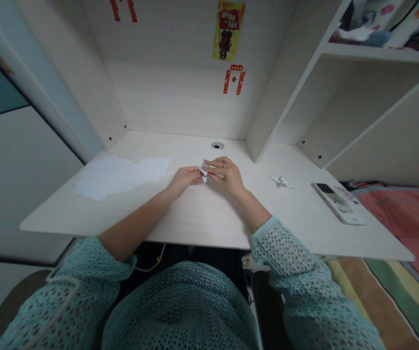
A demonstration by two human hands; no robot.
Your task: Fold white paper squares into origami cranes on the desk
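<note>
A small piece of folded white paper point(204, 171) is held between my two hands, just above the middle of the desk. My left hand point(186, 179) pinches its left side with the fingers closed. From the right, my right hand point(225, 174) grips it between thumb and fingers; a ring shows on one finger. Parts of the paper are hidden by my fingers. On the desk to the right lies a small folded white paper figure point(282, 182) with thin pointed ends, apart from my hands.
White paper sheets point(122, 175) overlap on the left of the desk point(195, 218). A white phone-like device point(338, 203) lies near the right end. Behind my hands is a round cable hole point(217, 145). An upright shelf panel point(286, 82) meets the desk at right.
</note>
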